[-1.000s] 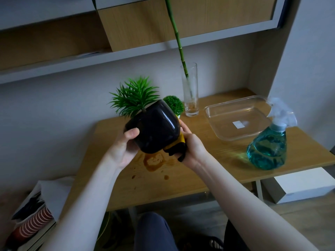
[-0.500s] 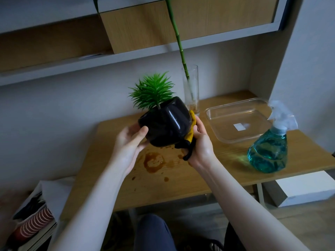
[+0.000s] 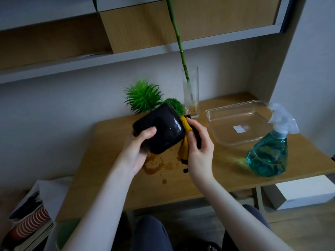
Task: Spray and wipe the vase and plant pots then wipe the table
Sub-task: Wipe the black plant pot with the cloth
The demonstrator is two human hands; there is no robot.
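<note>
Wooden and pale, the surface (image 3: 208,180) sits against a grey wall under a shelf unit with wood-fronted cabinets. From my view through the head camera, I see my left hand (image 3: 135,151) grasping the black plant pot (image 3: 161,130) from the base end, thumb laid over its glossy side, fingers wrapped underneath. The pot is lifted off the surface and tilted, so that its spiky green plant (image 3: 143,97) points up and away toward the wall. My right hand (image 3: 199,149) is clenched around a yellow-and-black cloth (image 3: 184,142) and presses it against the pot's right side, near the rim; a loose end of the cloth hangs down below my palm. Directly under the pot lies a brown spill (image 3: 153,164) with a few small drops beside it. Behind the pot, a second small plant (image 3: 175,105) with a round green top shows partly; I cannot see its pot. Just beside it stands the tall glass vase (image 3: 191,95) holding a single green stalk (image 3: 178,38) that rises past the shelf. To the right rests a clear plastic tray (image 3: 226,140), and nearer the front edge stands a spray bottle (image 3: 268,154) of blue-green liquid. A white box (image 3: 304,192) sits on the floor below.
</note>
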